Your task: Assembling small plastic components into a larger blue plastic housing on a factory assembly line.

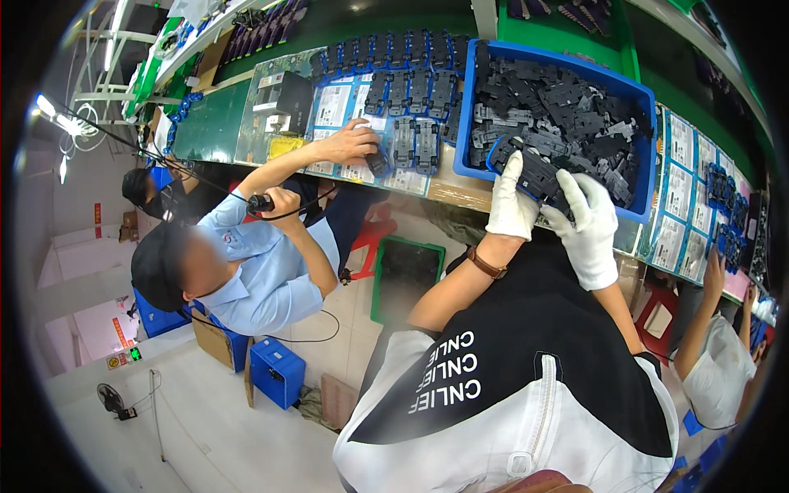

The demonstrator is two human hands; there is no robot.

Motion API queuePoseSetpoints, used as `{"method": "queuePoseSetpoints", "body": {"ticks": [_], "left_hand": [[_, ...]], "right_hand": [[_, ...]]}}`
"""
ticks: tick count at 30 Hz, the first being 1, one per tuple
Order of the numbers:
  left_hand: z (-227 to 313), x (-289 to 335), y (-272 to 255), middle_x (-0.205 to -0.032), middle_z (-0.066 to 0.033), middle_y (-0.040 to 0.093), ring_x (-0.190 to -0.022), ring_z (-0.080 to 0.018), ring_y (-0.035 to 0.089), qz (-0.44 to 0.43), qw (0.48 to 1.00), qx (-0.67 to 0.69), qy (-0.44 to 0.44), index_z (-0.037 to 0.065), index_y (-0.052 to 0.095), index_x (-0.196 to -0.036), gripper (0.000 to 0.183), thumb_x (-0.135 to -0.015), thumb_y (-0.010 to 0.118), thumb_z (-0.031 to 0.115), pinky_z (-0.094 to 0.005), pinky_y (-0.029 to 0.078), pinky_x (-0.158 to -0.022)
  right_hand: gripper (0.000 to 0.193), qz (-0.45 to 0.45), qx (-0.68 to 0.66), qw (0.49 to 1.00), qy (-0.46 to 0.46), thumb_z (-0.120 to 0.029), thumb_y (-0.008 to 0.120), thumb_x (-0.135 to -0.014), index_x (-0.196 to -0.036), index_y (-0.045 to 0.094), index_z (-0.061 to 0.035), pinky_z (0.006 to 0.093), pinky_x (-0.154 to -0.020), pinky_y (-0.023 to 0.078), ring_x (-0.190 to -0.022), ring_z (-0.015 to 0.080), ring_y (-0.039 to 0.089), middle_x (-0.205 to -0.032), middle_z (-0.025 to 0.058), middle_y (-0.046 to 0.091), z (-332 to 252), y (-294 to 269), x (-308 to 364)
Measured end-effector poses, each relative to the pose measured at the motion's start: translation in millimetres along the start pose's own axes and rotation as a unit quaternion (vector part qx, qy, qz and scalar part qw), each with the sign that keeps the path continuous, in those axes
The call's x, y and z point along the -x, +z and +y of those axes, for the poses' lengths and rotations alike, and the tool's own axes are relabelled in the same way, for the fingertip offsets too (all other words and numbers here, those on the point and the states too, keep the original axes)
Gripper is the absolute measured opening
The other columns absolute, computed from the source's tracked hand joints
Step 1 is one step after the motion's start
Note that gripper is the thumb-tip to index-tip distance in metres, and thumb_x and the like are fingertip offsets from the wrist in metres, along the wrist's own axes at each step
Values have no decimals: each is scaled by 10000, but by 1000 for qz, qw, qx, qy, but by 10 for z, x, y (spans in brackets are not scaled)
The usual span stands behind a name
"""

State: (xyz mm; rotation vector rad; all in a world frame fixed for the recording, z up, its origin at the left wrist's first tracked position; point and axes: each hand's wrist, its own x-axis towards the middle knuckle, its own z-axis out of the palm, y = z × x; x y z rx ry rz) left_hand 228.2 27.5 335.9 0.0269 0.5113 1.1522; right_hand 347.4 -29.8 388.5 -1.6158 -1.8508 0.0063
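Over the near edge of a blue bin, I hold a toy car (pixel 532 171) with its black underside facing up and a blue shell edge showing at its left end. My left hand (pixel 511 201), in a white glove, is closed on the left part of the car, with a finger lying over the black chassis. My right hand (pixel 590 226), also gloved in white, curves its thumb and fingers about the car's right end. The blue bin (pixel 561 59) is heaped with loose black chassis parts (pixel 559 107).
At left, a co-worker in a light blue shirt (pixel 271 287) reaches to rows of toy cars (pixel 403 90) on the bench. Printed sheets (pixel 678 177) and more blue cars (pixel 723 197) lie right of the bin. A green crate (pixel 407 279) stands on the floor.
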Motion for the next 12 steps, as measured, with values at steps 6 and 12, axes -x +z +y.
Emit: {"method": "queuePoseSetpoints", "body": {"ticks": [6,12], "left_hand": [[-46,18,7,-1084,-34,571,-1038,-192,529,-8,1000,-19,9,139,505,-1226,361,-886,599,217,-376,420,-943],[-36,31,8,-1141,-41,538,-1097,-209,500,-7,997,-72,25,182,449,-1280,446,-872,621,225,-467,409,-949]], "right_hand": [[505,3,17,1000,-10,-214,735,-674,-1136,567,-100,395,-783,477,-941,311,566,-1095,117,559,5,-3,29],[446,-20,-141,980,142,-218,679,-774,-1194,552,-131,388,-991,382,-1175,340,461,-1229,141,512,-55,7,92]]}}
